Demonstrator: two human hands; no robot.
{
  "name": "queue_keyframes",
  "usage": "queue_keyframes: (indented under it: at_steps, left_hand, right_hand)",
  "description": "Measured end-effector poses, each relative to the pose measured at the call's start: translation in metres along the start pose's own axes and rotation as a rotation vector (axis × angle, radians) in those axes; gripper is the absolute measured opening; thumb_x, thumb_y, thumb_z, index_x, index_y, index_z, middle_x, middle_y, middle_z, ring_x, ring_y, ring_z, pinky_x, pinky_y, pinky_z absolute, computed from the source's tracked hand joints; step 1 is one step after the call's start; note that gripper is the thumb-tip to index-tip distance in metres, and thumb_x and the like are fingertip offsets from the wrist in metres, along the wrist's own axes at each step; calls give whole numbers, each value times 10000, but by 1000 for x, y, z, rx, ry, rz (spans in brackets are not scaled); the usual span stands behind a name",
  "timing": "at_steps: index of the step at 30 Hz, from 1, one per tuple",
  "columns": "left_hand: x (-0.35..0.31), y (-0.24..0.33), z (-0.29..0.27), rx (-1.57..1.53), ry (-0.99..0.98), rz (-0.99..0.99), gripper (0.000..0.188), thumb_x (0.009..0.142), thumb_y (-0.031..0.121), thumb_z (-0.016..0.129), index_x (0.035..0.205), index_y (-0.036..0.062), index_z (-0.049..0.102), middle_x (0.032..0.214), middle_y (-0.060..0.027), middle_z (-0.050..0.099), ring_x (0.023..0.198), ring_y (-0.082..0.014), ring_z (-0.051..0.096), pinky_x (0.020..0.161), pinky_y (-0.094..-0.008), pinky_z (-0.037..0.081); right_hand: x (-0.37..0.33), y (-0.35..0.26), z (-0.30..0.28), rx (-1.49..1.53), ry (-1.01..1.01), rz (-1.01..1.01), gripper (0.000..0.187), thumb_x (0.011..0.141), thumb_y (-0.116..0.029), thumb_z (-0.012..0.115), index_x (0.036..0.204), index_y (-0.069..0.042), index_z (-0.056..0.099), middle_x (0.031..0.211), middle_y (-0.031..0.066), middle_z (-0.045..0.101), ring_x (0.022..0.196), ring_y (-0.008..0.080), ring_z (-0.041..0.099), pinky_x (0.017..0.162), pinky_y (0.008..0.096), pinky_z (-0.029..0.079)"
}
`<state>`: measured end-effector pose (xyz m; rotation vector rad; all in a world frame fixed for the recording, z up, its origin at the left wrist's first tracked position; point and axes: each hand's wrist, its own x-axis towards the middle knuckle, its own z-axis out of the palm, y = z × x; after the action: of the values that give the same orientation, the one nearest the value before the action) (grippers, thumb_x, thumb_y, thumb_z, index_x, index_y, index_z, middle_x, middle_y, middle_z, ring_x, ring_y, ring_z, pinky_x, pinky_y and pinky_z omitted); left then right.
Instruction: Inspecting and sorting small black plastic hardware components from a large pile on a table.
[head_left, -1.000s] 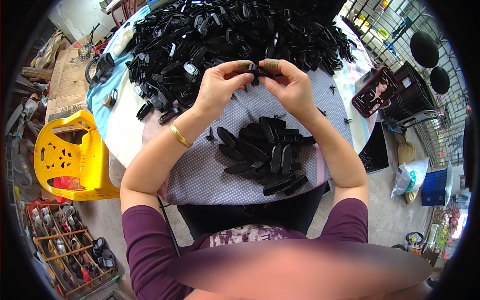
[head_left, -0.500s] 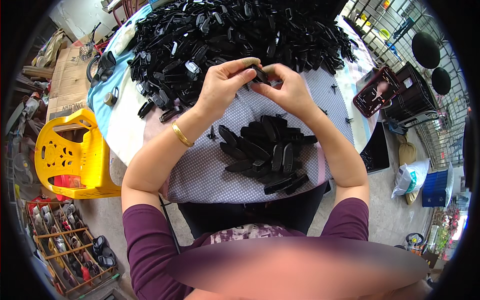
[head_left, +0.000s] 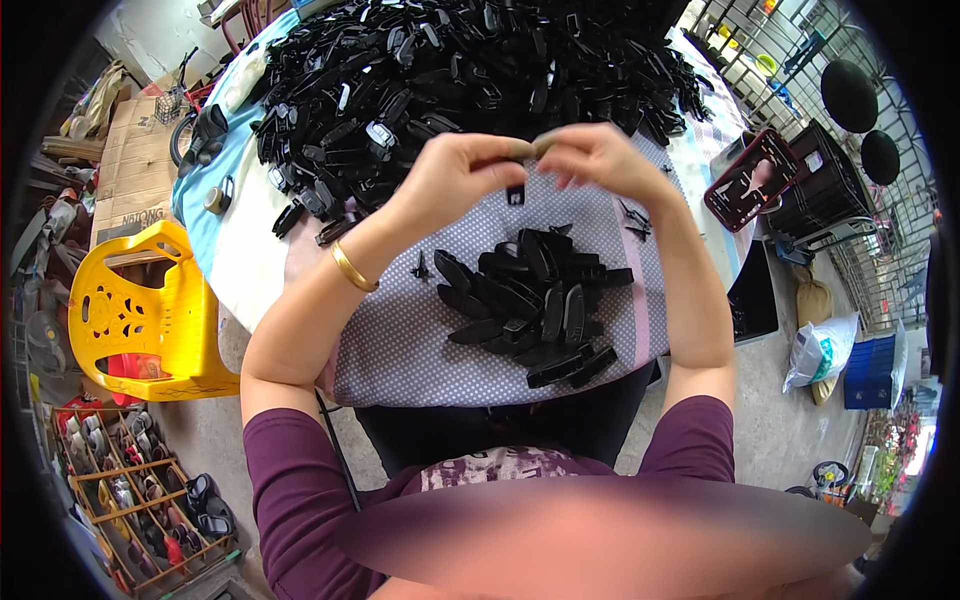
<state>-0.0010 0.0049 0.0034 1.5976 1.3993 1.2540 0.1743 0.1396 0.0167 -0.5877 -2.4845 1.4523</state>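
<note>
My left hand [head_left: 450, 180] and my right hand [head_left: 600, 160] are raised above the table, and their fingertips pinch together. Whatever is between the fingertips is hidden. A small black plastic part [head_left: 516, 194] shows just below them, apart from the fingers. Under the hands a small pile of black plastic parts [head_left: 530, 300] lies on a grey dotted cloth [head_left: 400, 340]. Beyond the hands a large heap of the same black parts [head_left: 450, 70] covers the far side of the table. A gold bangle [head_left: 352, 268] is on my left wrist.
A yellow plastic chair [head_left: 140, 320] stands to the left of the table, with a cardboard box [head_left: 130, 180] behind it and a shoe rack [head_left: 140, 490] on the floor. A dark red tray [head_left: 750, 180] and a black crate [head_left: 820, 190] are at the right, and a white sack [head_left: 820, 350] lies on the floor.
Both hands have lifted nearer the camera and toward the table's middle. The black part they held together now shows below the fingertips.
</note>
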Motion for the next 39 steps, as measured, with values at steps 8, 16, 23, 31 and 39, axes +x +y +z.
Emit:
queue_keyframes:
  at_steps: [8, 16, 23, 31, 39]
  left_hand:
    - [-10, 12, 19, 253, -376, 189, 418, 747, 186, 713, 1136, 77, 605, 853, -108, 670, 747, -207, 631, 692, -304, 501]
    - [6, -10, -27, 983, 174, 321, 231, 699, 22, 630, 916, 83, 680, 1078, -65, 568, 1029, -261, 457, 864, -345, 423]
    - [4, -23, -9, 1402, 57, 404, 163, 698, 66, 590, 855, 64, 630, 1181, -83, 504, 1120, -247, 411, 916, -346, 342]
    - [6, -17, -3, 736, 190, 411, 202, 658, 79, 714, 816, 37, 595, 1023, -81, 580, 946, -262, 520, 816, -370, 438]
    - [8, -15, 4, -308, 61, -183, 318, 789, 116, 691, 1068, -9, 600, 861, -41, 641, 705, -76, 561, 616, -202, 463]
  right_hand:
    - [18, 82, -36, -784, 699, 159, 456, 758, -368, 658, 1073, -44, 600, 720, 114, 648, 710, 276, 636, 671, 362, 489]
    - [19, 65, -12, -991, 744, 123, 439, 726, -218, 607, 1143, -103, 533, 853, 127, 644, 799, 326, 624, 711, 417, 498]
    - [8, 43, -14, -1026, 469, 340, 394, 753, -101, 520, 1146, -123, 533, 967, 172, 621, 870, 332, 610, 746, 433, 490]
    - [0, 32, -8, -1097, 440, 274, 256, 760, -76, 519, 972, -113, 659, 950, 127, 599, 900, 300, 599, 786, 395, 479]
    - [4, 6, 10, 301, 623, -278, 264, 831, 53, 477, 1057, -7, 600, 1036, 118, 610, 818, 177, 640, 713, 259, 540]
